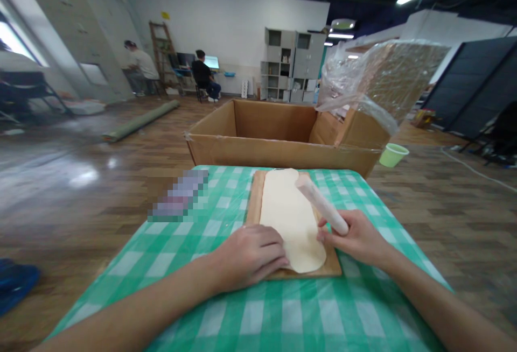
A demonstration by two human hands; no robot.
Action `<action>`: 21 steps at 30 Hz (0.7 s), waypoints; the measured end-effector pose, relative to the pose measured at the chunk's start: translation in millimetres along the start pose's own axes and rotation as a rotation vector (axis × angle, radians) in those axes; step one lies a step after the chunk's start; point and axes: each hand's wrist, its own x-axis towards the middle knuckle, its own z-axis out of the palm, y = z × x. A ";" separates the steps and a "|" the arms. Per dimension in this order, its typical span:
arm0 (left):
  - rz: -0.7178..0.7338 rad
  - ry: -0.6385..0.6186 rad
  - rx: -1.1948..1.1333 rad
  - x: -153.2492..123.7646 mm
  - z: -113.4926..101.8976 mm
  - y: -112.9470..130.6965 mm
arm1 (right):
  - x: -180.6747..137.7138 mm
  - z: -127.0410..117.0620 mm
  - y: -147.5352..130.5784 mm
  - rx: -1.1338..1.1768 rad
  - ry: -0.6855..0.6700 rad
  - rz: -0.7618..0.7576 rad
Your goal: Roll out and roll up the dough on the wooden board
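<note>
A long, flat sheet of pale dough (288, 212) lies on a wooden board (253, 206), its near end rounded. My left hand (254, 255) rests at the dough's lower left edge, fingers curled together over that edge; the thumb is hidden. In my right hand (355, 236) is a pale rolling pin (323, 206), held near its lower end and slanting up to the left above the dough. The thumb and fingertips of that hand come close to the dough's right edge; whether they touch it I cannot tell.
A green-and-white checked cloth (218, 314) covers the table. On its left lies a blurred-out flat item (180, 196). Just beyond stands a large open cardboard box (283, 150), with plastic wrap (343, 77) at right. A green bucket (393, 155) stands beside it. People sit farther back.
</note>
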 end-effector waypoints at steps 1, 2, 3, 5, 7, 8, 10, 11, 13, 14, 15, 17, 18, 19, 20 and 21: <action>-0.025 -0.015 -0.004 0.2 0.9 -2.8 | -2.9 1.8 -5.7 0.024 -0.055 -0.024; -0.060 -0.025 -0.017 0.2 2.4 -5.8 | -5.5 3.7 -11.6 0.028 -0.107 -0.063; -0.093 -0.033 -0.042 0.1 4.3 -9.0 | -7.7 5.5 -17.3 0.016 -0.154 -0.114; -0.133 -0.060 -0.118 -0.2 8.7 -14.7 | -11.0 8.6 -26.3 -0.036 -0.215 -0.209; -0.144 -0.093 -0.170 0.2 12.6 -18.3 | -13.6 11.2 -31.3 -0.091 -0.245 -0.250; -0.149 -0.103 -0.181 0.6 14.1 -19.1 | -14.9 12.5 -32.5 -0.114 -0.256 -0.260; -0.177 -0.102 -0.190 1.1 15.5 -18.5 | -17.3 15.3 -33.7 -0.148 -0.281 -0.278; -0.190 -0.103 -0.199 1.0 15.5 -17.4 | -18.3 16.9 -34.1 -0.156 -0.287 -0.288; -0.203 -0.120 -0.223 0.2 14.2 -14.2 | -19.1 20.0 -35.4 -0.154 -0.261 -0.291; -0.211 -0.125 -0.229 -0.3 13.1 -12.2 | -18.9 21.4 -36.1 -0.144 -0.239 -0.283; -0.219 -0.121 -0.231 -0.7 11.7 -10.2 | -18.3 22.5 -36.8 -0.131 -0.212 -0.271; -0.232 -0.093 -0.241 -0.9 8.7 -6.2 | -16.1 23.8 -37.7 -0.114 -0.160 -0.240; -0.242 -0.076 -0.256 -0.5 7.3 -4.4 | -14.9 24.0 -37.9 -0.113 -0.136 -0.226; -0.257 -0.064 -0.278 0.1 6.1 -3.1 | -13.7 23.9 -37.8 -0.116 -0.110 -0.212; -0.276 -0.054 -0.299 0.8 5.3 -2.4 | -12.8 23.6 -37.7 -0.119 -0.083 -0.202; -0.297 -0.047 -0.319 1.5 5.0 -2.3 | -12.2 23.0 -37.5 -0.117 -0.065 -0.197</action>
